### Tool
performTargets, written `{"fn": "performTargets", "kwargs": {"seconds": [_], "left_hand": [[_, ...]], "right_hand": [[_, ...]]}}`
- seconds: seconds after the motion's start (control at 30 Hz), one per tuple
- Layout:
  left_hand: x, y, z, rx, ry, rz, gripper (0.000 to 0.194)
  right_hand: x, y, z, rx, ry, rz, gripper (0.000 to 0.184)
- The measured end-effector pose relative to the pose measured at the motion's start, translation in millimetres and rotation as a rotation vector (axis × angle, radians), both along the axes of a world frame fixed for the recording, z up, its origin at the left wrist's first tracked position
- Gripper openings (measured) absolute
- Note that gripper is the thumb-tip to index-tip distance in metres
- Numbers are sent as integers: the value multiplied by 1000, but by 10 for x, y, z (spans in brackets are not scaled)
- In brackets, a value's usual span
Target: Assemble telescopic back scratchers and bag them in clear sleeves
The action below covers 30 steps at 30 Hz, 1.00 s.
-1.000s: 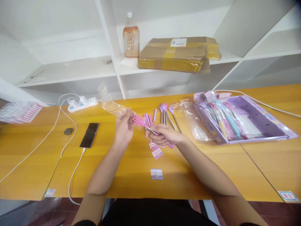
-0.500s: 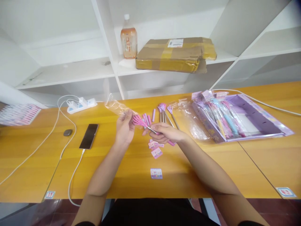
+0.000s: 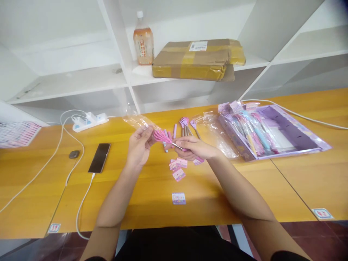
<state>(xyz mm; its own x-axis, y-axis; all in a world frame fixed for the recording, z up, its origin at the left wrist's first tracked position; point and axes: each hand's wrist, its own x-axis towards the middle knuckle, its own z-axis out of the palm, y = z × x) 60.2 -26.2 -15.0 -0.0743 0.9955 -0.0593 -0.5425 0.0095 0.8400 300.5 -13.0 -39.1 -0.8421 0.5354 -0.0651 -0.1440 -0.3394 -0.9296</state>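
Observation:
My right hand (image 3: 197, 148) is closed around the rod of a back scratcher (image 3: 161, 137) with a pink claw head, a metal stem and a purple-pink grip. My left hand (image 3: 140, 146) pinches a clear plastic bag (image 3: 138, 120), which trails up and to the left. The claw head sits right at the left fingers; whether its tips are inside the bag I cannot tell. Behind the hands lie more back scratchers (image 3: 185, 121) with pink and purple heads, beside several pink and purple tubes (image 3: 174, 130). Small printed cards (image 3: 178, 174) lie below, with a separate purple-edged card (image 3: 178, 198) nearer me.
At right, a purple display box (image 3: 296, 154) holds bagged back scratchers (image 3: 254, 130), with clear bags (image 3: 221, 139) beside it. A phone (image 3: 99, 158), cables and a power strip (image 3: 90, 122) lie left. A taped carton (image 3: 198, 59) and a bottle (image 3: 143, 45) stand on the shelf.
The claw head has come closer to the left fingers and the bag has tilted lower. My right hand has shifted slightly, uncovering more cards. The whole view has drifted a little.

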Motion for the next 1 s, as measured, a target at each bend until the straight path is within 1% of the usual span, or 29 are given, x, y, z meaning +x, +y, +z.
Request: {"fn": "performTargets", "kwargs": {"seconds": [0.13,0.23,0.4,0.6,0.77,0.83,0.9,0.97,1.0], "left_hand": [[-102,3,74,-6,56,13,47],[-159,-8,131,22,77,19,48],[-150,-42,168,3,102,29,52],[-24,-95,134,-9,96,-70,53],[97,-138,14,3,143,-153,48],[111,-127,-25,25,145,-128,46],[77,-91,-29,57,126,-55,44],[-3,-36,1,84,106,19,43],[-53,-5,25,96,96,51,43]], "right_hand": [[84,9,28,12,8,19,43],[121,10,38,7,24,25,43],[106,2,39,-3,43,54,41],[42,-4,39,-6,33,39,42],[-35,-30,16,-41,59,15,42],[-59,-44,8,-55,84,-34,39],[-52,-44,10,-28,96,-98,38],[-4,-23,26,57,82,-134,42],[32,-7,39,112,70,-129,43]]}}
